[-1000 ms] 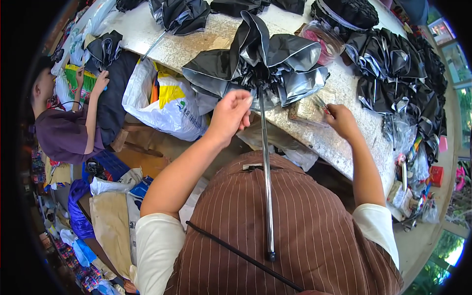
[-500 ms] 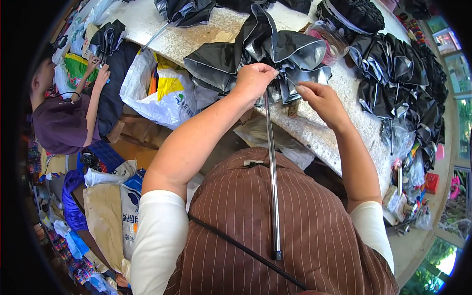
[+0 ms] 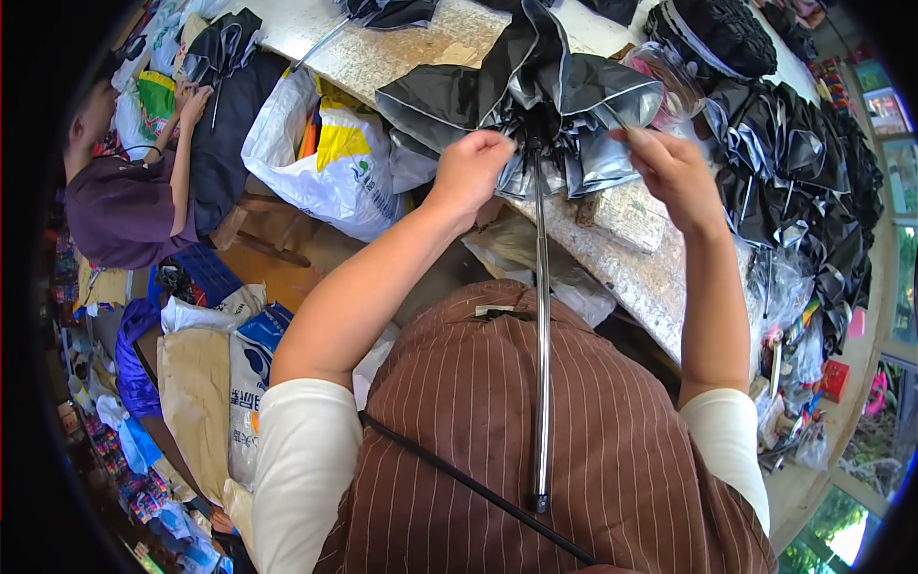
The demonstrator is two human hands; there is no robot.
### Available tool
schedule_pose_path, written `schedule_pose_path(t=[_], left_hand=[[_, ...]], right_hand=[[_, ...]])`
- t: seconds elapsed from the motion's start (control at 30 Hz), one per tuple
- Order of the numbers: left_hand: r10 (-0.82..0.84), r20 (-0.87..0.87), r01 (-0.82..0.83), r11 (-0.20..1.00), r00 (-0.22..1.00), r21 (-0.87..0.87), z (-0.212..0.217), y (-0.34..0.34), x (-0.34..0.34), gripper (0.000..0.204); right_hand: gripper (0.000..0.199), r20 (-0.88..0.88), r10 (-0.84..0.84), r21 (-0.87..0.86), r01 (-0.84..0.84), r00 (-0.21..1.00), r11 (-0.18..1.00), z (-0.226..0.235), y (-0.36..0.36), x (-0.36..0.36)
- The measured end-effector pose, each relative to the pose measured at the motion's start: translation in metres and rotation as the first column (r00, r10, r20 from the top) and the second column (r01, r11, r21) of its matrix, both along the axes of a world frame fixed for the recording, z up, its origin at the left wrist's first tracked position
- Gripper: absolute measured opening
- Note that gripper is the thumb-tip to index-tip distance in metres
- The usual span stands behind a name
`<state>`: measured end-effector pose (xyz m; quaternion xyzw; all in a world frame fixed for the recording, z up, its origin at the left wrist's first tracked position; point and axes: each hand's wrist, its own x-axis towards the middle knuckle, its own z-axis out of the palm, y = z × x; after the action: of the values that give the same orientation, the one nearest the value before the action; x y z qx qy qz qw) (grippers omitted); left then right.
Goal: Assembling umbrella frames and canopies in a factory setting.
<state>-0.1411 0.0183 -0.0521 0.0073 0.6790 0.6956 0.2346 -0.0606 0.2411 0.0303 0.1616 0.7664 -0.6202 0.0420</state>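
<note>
A black umbrella with silver lining (image 3: 521,72) lies half folded at the table's near edge, its metal shaft (image 3: 543,335) running down over my brown striped apron to a dark end cap. My left hand (image 3: 469,177) is closed in a pinch just left of the dark hub where the ribs gather; what its fingertips hold is hidden. On the other side, my right hand (image 3: 674,177) is raised over the silver cloth, thumb and finger pressed together. A thin dark sliver shows at its fingertips, too fine to name.
The worn white table (image 3: 660,277) carries more black umbrellas (image 3: 784,143) at right and a clear plastic tub (image 3: 674,91). A white bag (image 3: 325,172) hangs at its left edge. Further left, another person (image 3: 134,206) handles a dark umbrella (image 3: 222,48).
My hands have drawn apart: the left moved down and left off the hub, the right outward and up. The hub and ribs now show. The view has shifted slightly.
</note>
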Motion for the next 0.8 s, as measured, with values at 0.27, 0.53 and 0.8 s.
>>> schedule_pose_path(t=[0.27,0.53,0.8], left_hand=[[-0.216,0.292,0.252,0.964,0.932,-0.09,-0.058,-0.043,0.059,0.013],[-0.246,0.344,0.308,0.942,0.906,-0.136,-0.083,-0.06,0.066,0.015],[-0.254,0.39,0.312,0.946,0.885,-0.092,-0.093,-0.057,0.078,0.014]], right_hand=[[0.029,0.291,0.119,0.883,-0.315,0.949,0.347,-0.041,-0.012,0.017],[0.031,0.256,0.138,0.755,-0.287,0.957,0.589,-0.065,-0.022,0.045],[0.031,0.107,0.02,0.691,-0.089,0.994,0.717,-0.058,-0.034,0.046]])
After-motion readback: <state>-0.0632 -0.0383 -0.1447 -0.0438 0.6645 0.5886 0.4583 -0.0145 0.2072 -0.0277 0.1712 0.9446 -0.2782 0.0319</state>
